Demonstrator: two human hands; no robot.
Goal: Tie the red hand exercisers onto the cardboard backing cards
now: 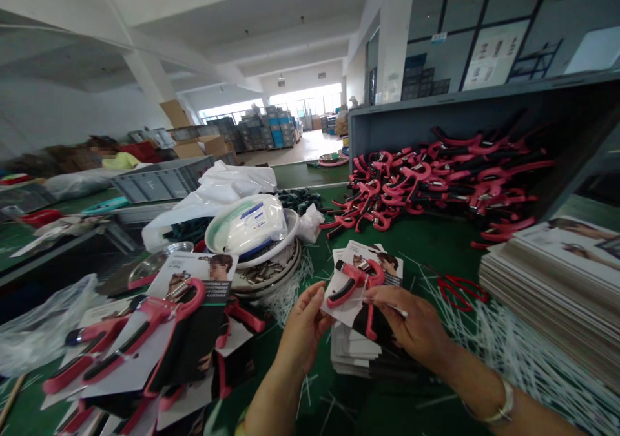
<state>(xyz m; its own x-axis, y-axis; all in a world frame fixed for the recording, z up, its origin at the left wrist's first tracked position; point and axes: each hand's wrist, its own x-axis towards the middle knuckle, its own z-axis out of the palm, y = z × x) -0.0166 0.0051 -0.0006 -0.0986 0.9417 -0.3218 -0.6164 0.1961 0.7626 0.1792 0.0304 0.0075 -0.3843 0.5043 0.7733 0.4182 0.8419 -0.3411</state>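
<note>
A pink and black hand grip strengthener [374, 278] lies on a printed backing card [346, 307], above a stack of similar cards [349, 357]. My left hand [306, 320] pinches the card's left edge between thumb and fingers. Over the right side of the strengthener, my right hand [421, 327] is closed on a thin white cable tie [397, 308], whose end sticks out past the fingers. The tie crosses the strengthener near its middle; its far end, behind the card, is hidden.
Carded strengtheners [167, 320] are piled at left. A tipped grey crate [356, 132] spills loose strengtheners [411, 181] at back right. Stacked cards [537, 300], red scissors [460, 292] and scattered cable ties [513, 358] lie right. Basins [295, 226] stand behind my left hand.
</note>
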